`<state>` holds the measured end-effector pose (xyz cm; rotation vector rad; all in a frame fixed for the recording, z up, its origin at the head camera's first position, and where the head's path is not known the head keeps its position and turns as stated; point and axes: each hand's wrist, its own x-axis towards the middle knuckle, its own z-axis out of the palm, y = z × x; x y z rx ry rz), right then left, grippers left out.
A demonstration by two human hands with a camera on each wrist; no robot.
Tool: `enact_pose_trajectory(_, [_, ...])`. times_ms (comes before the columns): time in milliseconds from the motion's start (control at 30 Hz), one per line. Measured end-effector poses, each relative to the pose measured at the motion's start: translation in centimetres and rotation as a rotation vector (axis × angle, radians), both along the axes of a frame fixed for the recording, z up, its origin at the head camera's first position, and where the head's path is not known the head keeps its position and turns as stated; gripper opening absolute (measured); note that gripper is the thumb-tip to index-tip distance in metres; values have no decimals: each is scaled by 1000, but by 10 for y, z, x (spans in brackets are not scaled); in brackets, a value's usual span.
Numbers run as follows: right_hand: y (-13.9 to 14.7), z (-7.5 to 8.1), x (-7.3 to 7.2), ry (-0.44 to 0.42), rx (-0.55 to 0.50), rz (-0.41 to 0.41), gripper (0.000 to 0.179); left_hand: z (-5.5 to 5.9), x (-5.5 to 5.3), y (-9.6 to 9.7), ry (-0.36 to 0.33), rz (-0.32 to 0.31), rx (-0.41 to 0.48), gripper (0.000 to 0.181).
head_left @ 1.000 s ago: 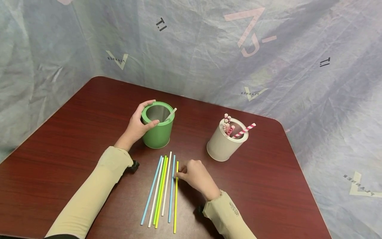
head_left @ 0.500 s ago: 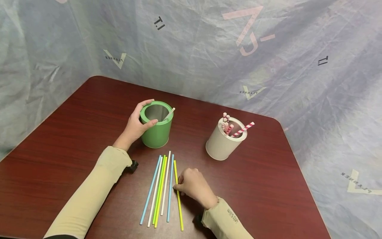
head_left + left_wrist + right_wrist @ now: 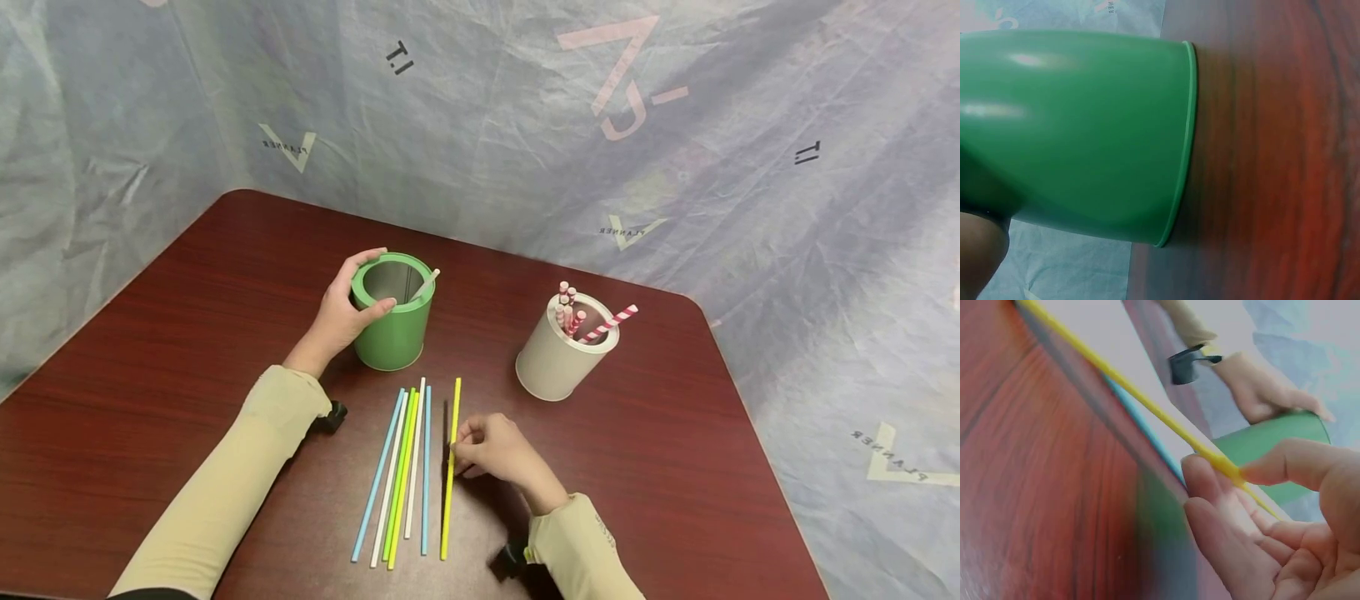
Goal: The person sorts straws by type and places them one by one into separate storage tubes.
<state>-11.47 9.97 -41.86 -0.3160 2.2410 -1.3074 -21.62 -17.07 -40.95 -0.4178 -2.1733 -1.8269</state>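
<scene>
My right hand (image 3: 491, 450) pinches a yellow straw (image 3: 447, 508) near its middle, between thumb and fingertips. In the right wrist view the yellow straw (image 3: 1147, 403) runs slantwise over the table, lifted off the surface with its shadow beside it. My left hand (image 3: 341, 312) grips the rim of a green can (image 3: 392, 342), thumb at the near edge and fingers round the far left side. One white straw (image 3: 425, 286) leans inside that can. Left of the held straw lies a loose row of blue, white, green and yellow straws (image 3: 405, 467).
A white can (image 3: 551, 367) with several red-and-white striped straws (image 3: 611, 323) stands right of the green can. Printed grey cloth (image 3: 480, 125) hangs behind the dark red table (image 3: 187, 317).
My right hand has taken the rightmost yellow straw and raised it, shifting it slightly right of the row. The left hand and both cans stay in place.
</scene>
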Motion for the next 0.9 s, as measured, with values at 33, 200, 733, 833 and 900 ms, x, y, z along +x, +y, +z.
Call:
enact_pose_trajectory(33, [1, 0, -1, -30, -45, -13, 7, 1, 1, 0, -3, 0, -1, 74])
enact_pose_trajectory(200, [4, -3, -2, -57, -162, -42, 6, 16, 12, 4, -11, -4, -4, 71])
enact_pose_trajectory(733, [7, -9, -4, 73, -386, -49, 27, 28, 21, 7, -3, -7, 4, 69])
enact_pose_trajectory(833, [6, -5, -3, 76, -434, -59, 28, 27, 21, 7, -5, -9, 1, 70])
enact_pose_trajectory(900, [6, -2, -3, 60, -474, -78, 27, 27, 20, 7, -6, -10, 0, 70])
